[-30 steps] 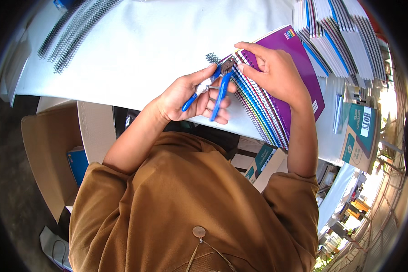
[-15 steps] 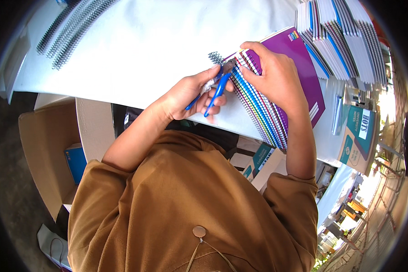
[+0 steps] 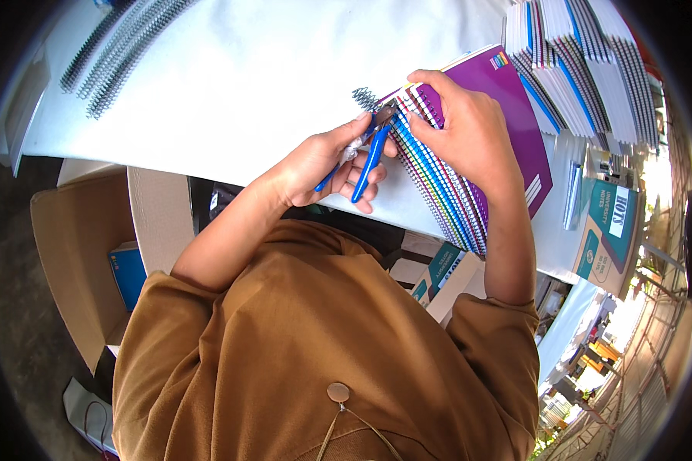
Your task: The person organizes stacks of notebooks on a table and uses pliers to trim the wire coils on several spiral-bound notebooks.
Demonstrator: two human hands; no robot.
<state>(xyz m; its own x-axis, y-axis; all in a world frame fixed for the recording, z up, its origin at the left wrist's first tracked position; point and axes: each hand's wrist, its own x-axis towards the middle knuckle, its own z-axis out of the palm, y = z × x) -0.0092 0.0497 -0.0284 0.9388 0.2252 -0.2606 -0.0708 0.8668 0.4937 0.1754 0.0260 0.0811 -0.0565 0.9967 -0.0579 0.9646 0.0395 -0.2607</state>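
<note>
The left hand, clamped on blue-handled pliers, points them rightward at the spiral binding of the purple notebook, which the right hand presses flat.

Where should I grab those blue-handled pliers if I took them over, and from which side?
Grip the blue-handled pliers by their two blue handles, coming from the body side of the table. The handles splay toward the person in the left hand, while the dark nose sits at the purple notebook spiral, under the right hand.
</note>
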